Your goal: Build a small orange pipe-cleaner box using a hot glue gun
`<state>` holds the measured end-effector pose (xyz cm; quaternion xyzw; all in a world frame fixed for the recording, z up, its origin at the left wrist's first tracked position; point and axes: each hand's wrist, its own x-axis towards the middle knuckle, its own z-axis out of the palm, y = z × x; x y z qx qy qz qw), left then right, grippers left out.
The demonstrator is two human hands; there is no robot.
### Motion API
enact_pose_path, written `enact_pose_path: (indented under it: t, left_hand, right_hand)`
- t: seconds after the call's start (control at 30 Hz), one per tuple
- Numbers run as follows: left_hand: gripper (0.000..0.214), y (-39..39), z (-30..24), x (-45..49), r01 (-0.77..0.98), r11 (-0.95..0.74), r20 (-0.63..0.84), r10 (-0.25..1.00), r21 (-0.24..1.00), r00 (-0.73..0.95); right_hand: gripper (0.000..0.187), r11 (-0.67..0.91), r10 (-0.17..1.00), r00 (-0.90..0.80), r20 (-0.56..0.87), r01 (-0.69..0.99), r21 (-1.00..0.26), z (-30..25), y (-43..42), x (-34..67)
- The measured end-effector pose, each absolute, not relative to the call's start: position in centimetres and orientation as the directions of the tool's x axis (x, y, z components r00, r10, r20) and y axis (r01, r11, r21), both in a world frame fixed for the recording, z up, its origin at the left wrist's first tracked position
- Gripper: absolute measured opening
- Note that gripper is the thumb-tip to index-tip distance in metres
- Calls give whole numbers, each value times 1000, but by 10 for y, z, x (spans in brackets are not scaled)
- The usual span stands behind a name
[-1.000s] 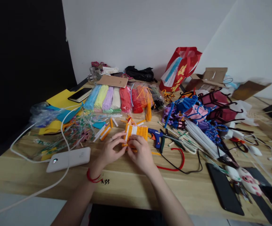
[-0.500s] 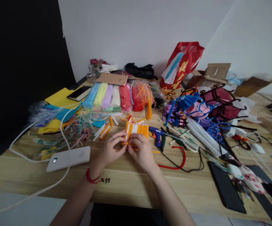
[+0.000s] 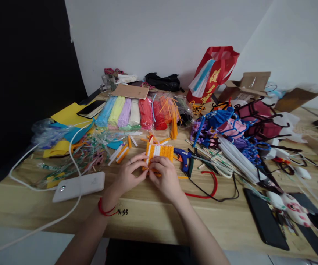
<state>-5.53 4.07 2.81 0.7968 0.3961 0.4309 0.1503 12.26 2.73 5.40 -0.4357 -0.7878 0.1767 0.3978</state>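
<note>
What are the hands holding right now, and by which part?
The left hand and right hand both hold the orange-and-white fuzzy piece, around its near left corner; the exact contact is partly hidden.

Left hand [image 3: 127, 175] and right hand [image 3: 165, 178]: two in total. Orange-and-white piece [image 3: 164, 151]: one. Blue glue gun [image 3: 184, 158]: one. White power bank [image 3: 92, 184]: one. Curved red stem [image 3: 216, 183]: one. Red carrier bag [image 3: 216, 76]: one. Pale bundles [image 3: 117, 111]: four, being blue, yellow, lilac and cream. Pale sticks [image 3: 207, 155]: overlapping, number cannot be determined.
</note>
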Motion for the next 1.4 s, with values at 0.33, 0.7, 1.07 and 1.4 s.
enact_pose_path:
  t: [0.33, 0.7, 1.07, 1.4]
  left_hand:
    - [15, 38, 32, -54, 516, -623, 546, 776, 588, 315]
    - [15, 38, 35, -52, 523, -629, 565, 768, 575, 303]
    - [15, 37, 38, -50, 530, -621, 556, 774, 577, 302]
    - [16, 37, 38, -49, 532, -620, 567, 773, 576, 286]
  right_hand:
    - [9, 547, 833, -289, 471, 550, -631, 53, 27, 122]
    - [11, 527, 846, -287, 449, 577, -624, 56, 27, 120]
    - [10, 504, 860, -270, 434, 590, -631, 57, 27, 119]
    - [10, 503, 859, -261, 440, 588, -634, 58, 26, 119]
